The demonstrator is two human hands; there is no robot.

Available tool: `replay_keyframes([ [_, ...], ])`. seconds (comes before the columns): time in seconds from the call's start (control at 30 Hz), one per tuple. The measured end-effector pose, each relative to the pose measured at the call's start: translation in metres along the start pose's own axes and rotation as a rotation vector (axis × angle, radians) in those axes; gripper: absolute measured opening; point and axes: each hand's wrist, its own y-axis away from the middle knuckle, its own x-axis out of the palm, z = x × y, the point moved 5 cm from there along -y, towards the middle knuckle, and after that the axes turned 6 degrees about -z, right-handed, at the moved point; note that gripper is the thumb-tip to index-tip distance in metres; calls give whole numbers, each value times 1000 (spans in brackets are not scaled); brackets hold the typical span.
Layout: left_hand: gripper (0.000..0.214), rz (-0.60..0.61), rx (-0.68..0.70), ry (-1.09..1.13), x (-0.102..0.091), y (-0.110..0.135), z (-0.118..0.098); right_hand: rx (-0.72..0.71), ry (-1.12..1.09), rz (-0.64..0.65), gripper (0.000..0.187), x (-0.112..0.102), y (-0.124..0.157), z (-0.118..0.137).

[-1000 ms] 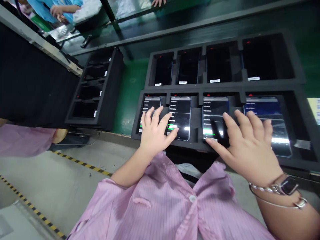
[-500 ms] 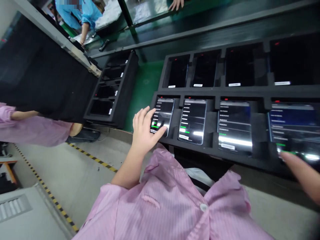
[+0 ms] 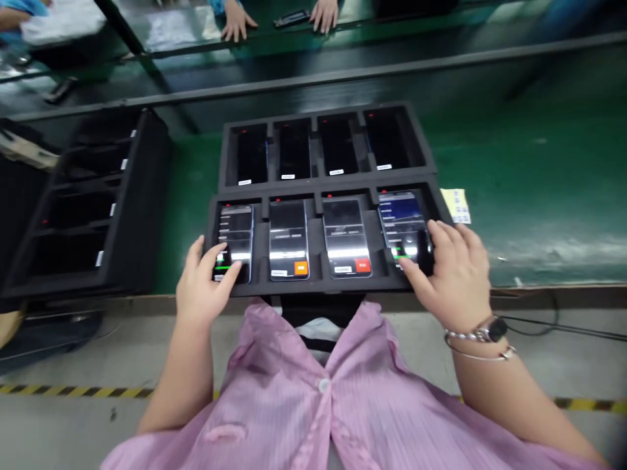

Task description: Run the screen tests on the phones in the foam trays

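Note:
My left hand (image 3: 206, 281) lies spread at the near left corner of a black foam tray (image 3: 313, 287), its thumb over the lower screen of the leftmost phone (image 3: 238, 245). At the tray's right end my right hand (image 3: 455, 274) is spread too, thumb at the lower screen of the rightmost phone (image 3: 404, 222) and fingers along the rim. Both these phones show text lists with green lines. Between them, one phone (image 3: 288, 225) displays an orange button and another phone (image 3: 345, 222) a red one. All sit face up in their slots.
Behind is a second foam tray (image 3: 313, 183) of dark-screened phones. A stack of black trays (image 3: 159, 170) stands left on the green bench (image 3: 529, 196). A yellow label sheet (image 3: 455, 205) lies right of the tray. Across the bench, another person's hands (image 3: 326, 13) rest near a dark object.
The view has swung right, bringing my whole right hand into sight. The two middle phones' screens switched from lists to an orange and a red button. My left hand stays at the leftmost phone.

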Motion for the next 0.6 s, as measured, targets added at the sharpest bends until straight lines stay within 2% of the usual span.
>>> replay_keyframes([
  [0.1,60,45,-18,-3,-1,0,-1,28,-11,35,75,0,4,-1],
  [0.23,82,76,76,34,-5,-18,-6,71,-20,143,67,4,5,-5],
  [0.3,77,76,95,-1,-5,-38,-9,80,-79,186,62,5,3,-8],
  [0.47,60,94,41,-123,8,-95,-17,194,-389,177,61,1,-15,-19],
  [0.53,57,88,47,-144,14,-109,-20,252,-526,230,60,6,-23,-21],
  [0.6,56,71,64,-147,19,-115,-20,372,-685,230,58,10,-31,-26],
])
